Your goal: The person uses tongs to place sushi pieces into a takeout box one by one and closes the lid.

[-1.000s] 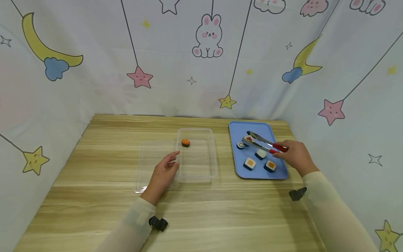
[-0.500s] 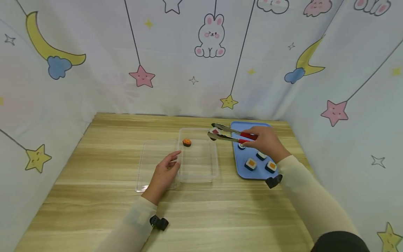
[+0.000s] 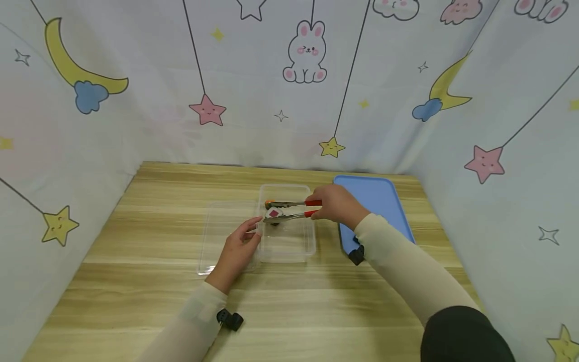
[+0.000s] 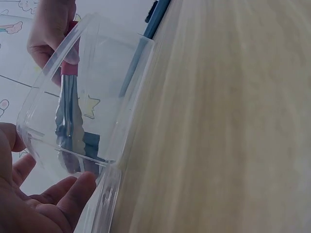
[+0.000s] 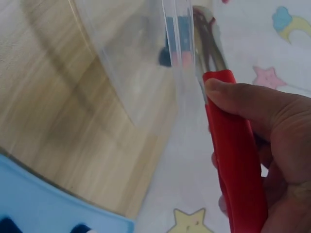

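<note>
Head view: right hand [image 3: 336, 205] extended toward 9 o'clock, gripping red-handled tongs [image 3: 294, 216]; white sushi piece [image 3: 274, 213] pinched at their tips, about 10 o'clock from the middle of the clear container [image 3: 289, 242]. Left hand [image 3: 235, 251] angled toward 1 o'clock, fingers loosely extended, touching the container's 9 o'clock wall.

No words, letters, numbers or brand names can be read in any view. The white fabric backdrop [image 3: 253, 143] carries printed cartoon drawings only, and no legible marking shows on the clear plastic box [image 3: 291, 244], blue rectangular tray [image 3: 375, 195] or red-handled metal tongs [image 5: 235, 155].
</note>
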`<state>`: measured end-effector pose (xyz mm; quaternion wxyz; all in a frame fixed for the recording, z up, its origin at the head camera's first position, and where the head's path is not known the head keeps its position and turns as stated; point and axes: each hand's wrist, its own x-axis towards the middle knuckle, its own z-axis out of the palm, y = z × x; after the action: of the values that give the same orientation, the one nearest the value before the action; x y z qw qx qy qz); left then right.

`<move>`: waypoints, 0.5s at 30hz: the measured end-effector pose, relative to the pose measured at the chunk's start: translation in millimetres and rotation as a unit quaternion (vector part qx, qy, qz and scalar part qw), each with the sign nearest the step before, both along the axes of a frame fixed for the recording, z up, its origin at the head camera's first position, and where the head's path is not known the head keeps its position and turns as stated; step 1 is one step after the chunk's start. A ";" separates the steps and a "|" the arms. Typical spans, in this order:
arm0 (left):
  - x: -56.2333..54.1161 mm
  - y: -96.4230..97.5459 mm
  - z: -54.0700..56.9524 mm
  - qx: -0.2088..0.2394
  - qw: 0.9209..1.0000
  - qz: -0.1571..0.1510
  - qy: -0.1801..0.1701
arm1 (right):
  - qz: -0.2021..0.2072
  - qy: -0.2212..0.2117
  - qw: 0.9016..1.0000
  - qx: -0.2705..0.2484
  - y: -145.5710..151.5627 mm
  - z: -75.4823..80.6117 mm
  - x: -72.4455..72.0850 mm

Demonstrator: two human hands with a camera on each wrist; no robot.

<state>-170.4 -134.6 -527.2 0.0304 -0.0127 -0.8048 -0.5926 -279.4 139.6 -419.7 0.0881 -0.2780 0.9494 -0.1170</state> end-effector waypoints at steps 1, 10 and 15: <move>0.0 0.2 0.4 0.002 1.000 -0.001 0.001 | 0.004 0.002 1.000 0.009 -2.5 -0.6 -1.0; -0.8 1.3 1.4 -0.001 1.000 -0.009 0.000 | 0.026 0.009 0.999 0.022 -8.9 -5.9 -5.2; -0.2 1.1 1.9 -0.004 1.000 0.000 0.003 | 0.007 -0.008 1.000 0.006 -5.4 -2.4 -5.2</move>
<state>-170.6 -133.5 -525.2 0.0327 -0.0141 -0.8068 -0.5897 -284.6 134.2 -422.2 0.0981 -0.2827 0.9474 -0.1134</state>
